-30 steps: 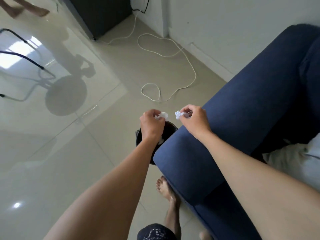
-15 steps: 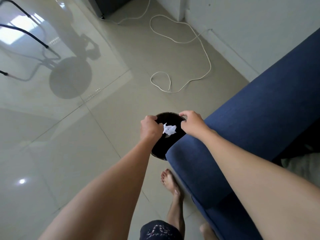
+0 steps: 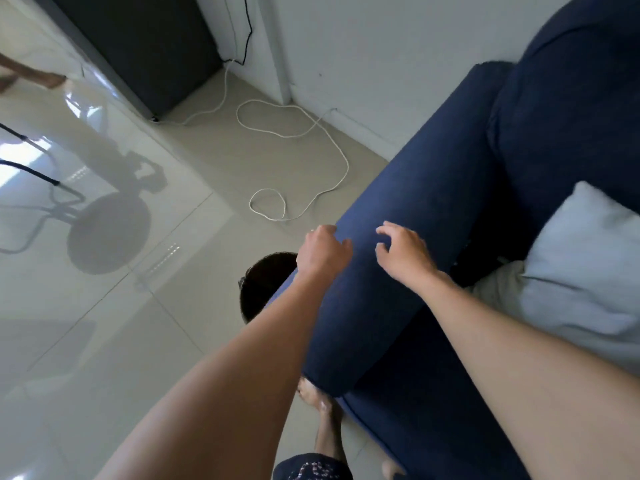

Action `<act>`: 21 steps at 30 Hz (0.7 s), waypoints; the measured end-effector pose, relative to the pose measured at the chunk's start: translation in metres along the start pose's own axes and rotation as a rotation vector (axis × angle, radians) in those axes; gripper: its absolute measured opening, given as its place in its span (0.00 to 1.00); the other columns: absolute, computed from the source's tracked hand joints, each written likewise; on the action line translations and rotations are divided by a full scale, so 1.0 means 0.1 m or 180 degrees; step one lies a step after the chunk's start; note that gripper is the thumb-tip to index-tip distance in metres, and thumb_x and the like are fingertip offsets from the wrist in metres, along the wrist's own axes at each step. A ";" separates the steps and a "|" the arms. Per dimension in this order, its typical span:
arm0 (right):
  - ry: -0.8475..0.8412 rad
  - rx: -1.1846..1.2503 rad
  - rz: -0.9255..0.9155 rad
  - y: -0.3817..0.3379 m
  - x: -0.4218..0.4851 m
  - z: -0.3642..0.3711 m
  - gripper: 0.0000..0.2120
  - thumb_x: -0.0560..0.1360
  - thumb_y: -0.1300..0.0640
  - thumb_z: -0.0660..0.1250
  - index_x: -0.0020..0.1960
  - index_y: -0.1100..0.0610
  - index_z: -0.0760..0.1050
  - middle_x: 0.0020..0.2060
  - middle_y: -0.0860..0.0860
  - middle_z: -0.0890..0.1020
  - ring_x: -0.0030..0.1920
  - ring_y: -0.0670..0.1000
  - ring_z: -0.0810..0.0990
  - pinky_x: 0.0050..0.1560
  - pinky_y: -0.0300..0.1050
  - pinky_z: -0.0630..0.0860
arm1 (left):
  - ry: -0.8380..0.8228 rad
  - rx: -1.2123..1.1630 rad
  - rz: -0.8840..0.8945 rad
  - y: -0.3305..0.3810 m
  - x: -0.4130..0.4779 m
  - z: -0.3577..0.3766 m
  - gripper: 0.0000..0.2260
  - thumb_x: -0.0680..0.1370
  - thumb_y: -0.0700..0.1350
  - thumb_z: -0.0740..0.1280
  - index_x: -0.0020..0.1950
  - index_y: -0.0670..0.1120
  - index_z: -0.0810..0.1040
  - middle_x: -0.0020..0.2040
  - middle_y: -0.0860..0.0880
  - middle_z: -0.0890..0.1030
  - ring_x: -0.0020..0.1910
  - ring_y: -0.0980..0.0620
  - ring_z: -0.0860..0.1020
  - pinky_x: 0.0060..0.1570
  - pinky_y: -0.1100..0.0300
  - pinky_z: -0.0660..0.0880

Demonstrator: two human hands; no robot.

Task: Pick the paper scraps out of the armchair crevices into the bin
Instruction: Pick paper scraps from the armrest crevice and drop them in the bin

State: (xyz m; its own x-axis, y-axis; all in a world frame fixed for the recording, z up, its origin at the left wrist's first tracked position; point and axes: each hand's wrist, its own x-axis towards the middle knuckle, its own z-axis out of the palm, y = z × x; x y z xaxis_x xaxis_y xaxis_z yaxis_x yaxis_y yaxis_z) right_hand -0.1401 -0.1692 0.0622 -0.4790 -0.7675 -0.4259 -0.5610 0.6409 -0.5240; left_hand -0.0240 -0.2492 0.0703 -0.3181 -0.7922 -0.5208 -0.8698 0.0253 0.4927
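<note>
Both sets of fingers are empty right now. The left hand (image 3: 322,252) has its fingers loosely curled, nothing pinched in them, sitting at the outer edge of the armrest (image 3: 398,254). The right hand (image 3: 403,252) has fingers spread and half bent, hovering just above the top of that same armrest, also holding nothing. No paper scraps visible anywhere in this shot, so can't say where they are.

The black bin (image 3: 263,282) is on the floor (image 3: 138,341) right beside the blue armchair (image 3: 554,116), partly hidden behind the left forearm and the armrest; its inside just looks dark. A pale cushion (image 3: 581,265) lies on the seat. A white cable (image 3: 311,133) loops across the tiles toward the wall, near a dark cabinet (image 3: 149,46).
</note>
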 end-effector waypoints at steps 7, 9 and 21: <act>0.0329 -0.0145 0.0173 0.99 -0.56 -0.79 0.24 0.79 0.56 0.60 0.74 0.58 0.62 0.76 0.53 0.63 0.74 0.56 0.65 0.72 0.51 0.63 | -0.0196 0.0906 0.0644 0.97 -0.66 0.66 0.19 0.80 0.49 0.59 0.71 0.46 0.68 0.68 0.46 0.72 0.65 0.45 0.73 0.56 0.50 0.73; 0.0312 -0.0148 0.0203 1.23 -0.69 -0.92 0.25 0.79 0.56 0.60 0.75 0.58 0.61 0.76 0.54 0.62 0.74 0.56 0.64 0.73 0.51 0.63 | -0.0272 0.1006 0.0678 1.12 -0.79 0.85 0.20 0.80 0.50 0.59 0.72 0.46 0.67 0.70 0.46 0.70 0.68 0.45 0.70 0.57 0.49 0.73; 0.0030 0.0438 0.0550 2.27 -0.62 -0.61 0.23 0.79 0.57 0.59 0.73 0.58 0.64 0.76 0.54 0.63 0.75 0.54 0.63 0.74 0.52 0.63 | -0.1047 0.1196 0.0566 1.23 -0.65 1.99 0.25 0.81 0.51 0.58 0.77 0.48 0.58 0.75 0.47 0.64 0.72 0.46 0.66 0.64 0.48 0.72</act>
State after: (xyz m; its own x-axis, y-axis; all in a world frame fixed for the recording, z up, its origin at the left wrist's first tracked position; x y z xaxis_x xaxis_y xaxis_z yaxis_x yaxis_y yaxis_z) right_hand -0.2793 0.0246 0.0146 -0.5666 -0.6459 -0.5116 -0.3729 0.7547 -0.5398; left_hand -0.1853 -0.0734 0.0253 -0.5220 -0.5242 -0.6728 -0.8476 0.4066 0.3409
